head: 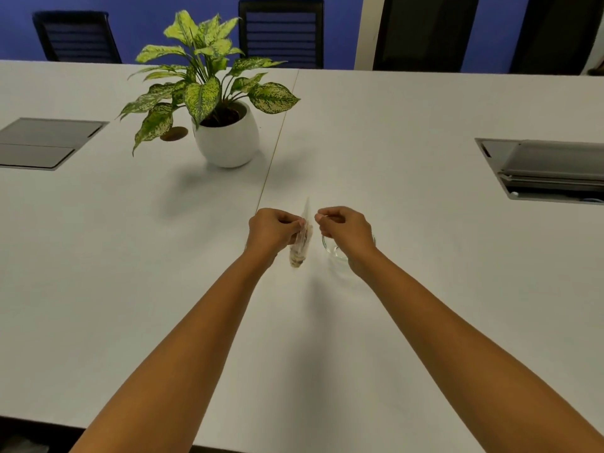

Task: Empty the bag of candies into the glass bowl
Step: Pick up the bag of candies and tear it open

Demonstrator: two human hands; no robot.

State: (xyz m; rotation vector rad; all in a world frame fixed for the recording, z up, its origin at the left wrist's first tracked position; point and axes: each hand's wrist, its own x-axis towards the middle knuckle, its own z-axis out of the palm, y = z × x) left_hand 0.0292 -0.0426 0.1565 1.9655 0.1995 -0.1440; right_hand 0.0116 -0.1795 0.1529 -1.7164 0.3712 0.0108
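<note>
Left hand [273, 230] pinched on candy bag [301, 246] top | right hand [344, 228] pinched, contents unclear | bag best opened fully, then tipped over glass bowl [336, 253], near right.

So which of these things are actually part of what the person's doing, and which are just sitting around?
Part of the job: bag of candies, glass bowl, left hand, right hand.

Just there: potted plant, table hatches, chairs.

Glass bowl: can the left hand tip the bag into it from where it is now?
Probably not yet: the right hand hovers over the glass bowl, and the left hand holds the bag beside it.
</note>
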